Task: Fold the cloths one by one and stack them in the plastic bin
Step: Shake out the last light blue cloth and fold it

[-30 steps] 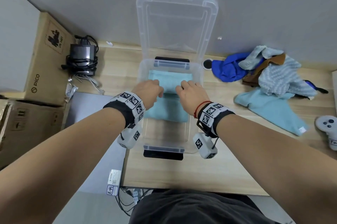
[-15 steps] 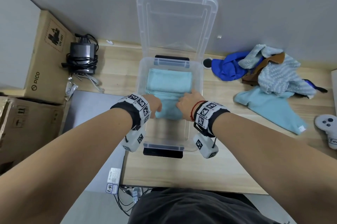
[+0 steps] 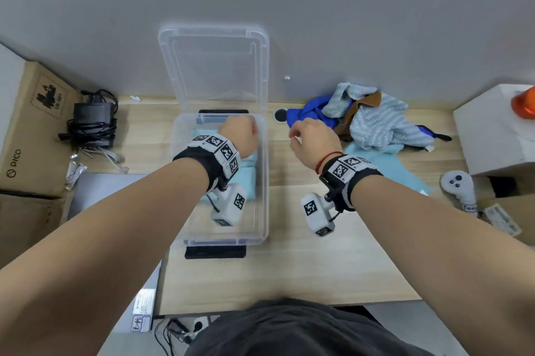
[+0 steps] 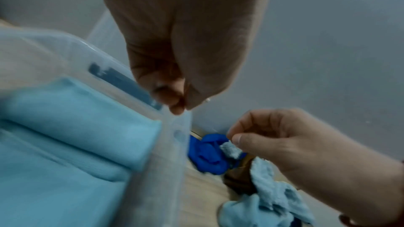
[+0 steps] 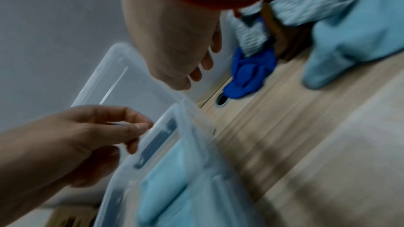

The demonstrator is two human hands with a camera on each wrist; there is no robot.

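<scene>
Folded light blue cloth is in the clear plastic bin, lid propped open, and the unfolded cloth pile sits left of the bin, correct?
Not quite. The folded light blue cloth does lie in the clear plastic bin with its lid propped open, but the unfolded cloth pile sits to the right of the bin, as the head view shows. The right hand is near that pile.

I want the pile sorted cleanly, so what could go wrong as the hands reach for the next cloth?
1. The cloths in the pile lie tangled; the right hand may lift several when pulling one.
2. The left hand hangs over the plastic bin; it could disturb the folded cloth there.
3. The open lid stands upright by the wall; a knock might drop it.
</scene>
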